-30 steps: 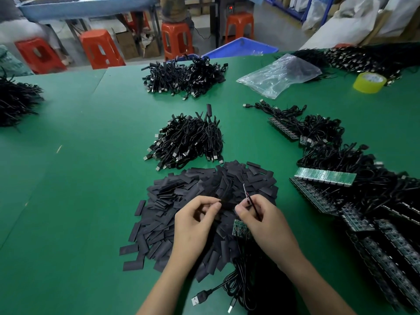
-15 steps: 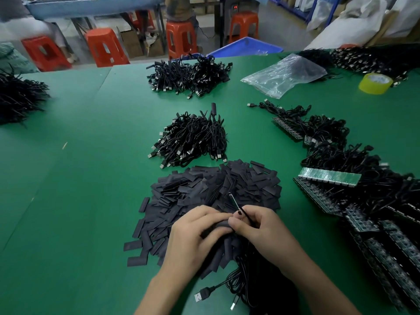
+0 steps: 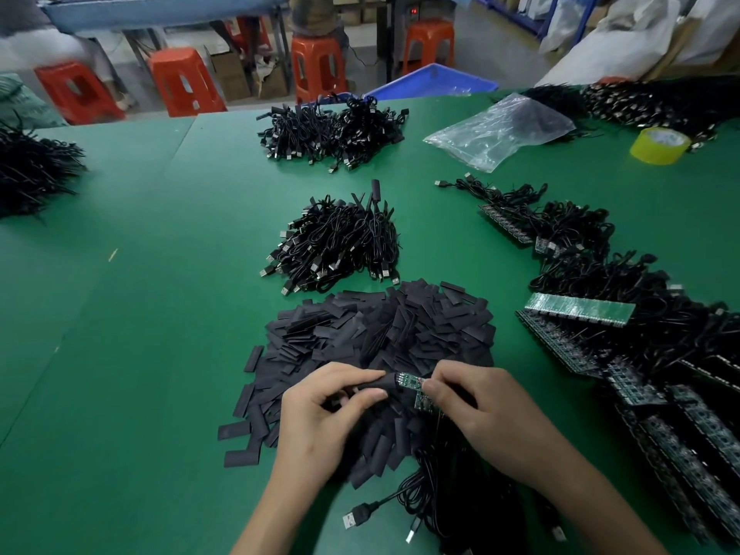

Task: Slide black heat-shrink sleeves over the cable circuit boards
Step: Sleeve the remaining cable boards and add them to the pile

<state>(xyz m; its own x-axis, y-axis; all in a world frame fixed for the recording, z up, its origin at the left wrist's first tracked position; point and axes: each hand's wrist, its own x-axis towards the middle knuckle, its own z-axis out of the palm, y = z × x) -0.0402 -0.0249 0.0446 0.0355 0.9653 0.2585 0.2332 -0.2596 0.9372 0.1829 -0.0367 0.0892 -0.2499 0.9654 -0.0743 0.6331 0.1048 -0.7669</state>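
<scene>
A big heap of flat black heat-shrink sleeves lies on the green table in front of me. Over its near edge my left hand pinches one black sleeve between thumb and fingers. My right hand pinches a small green circuit board, whose left end sits at the sleeve's mouth. A second green board hangs just below it by my right fingers. Black cables with USB plugs trail toward me under my hands.
A bundle of black USB cables lies beyond the sleeves, another farther back. Rows of cabled green boards fill the right side. A clear plastic bag and a yellow tape roll sit back right. Orange stools stand past the table.
My hands met over the sleeve heap and have drawn slightly apart. The thin dark piece that stuck up from my right hand is gone; a green board now shows between the hands at the sleeve's mouth.
</scene>
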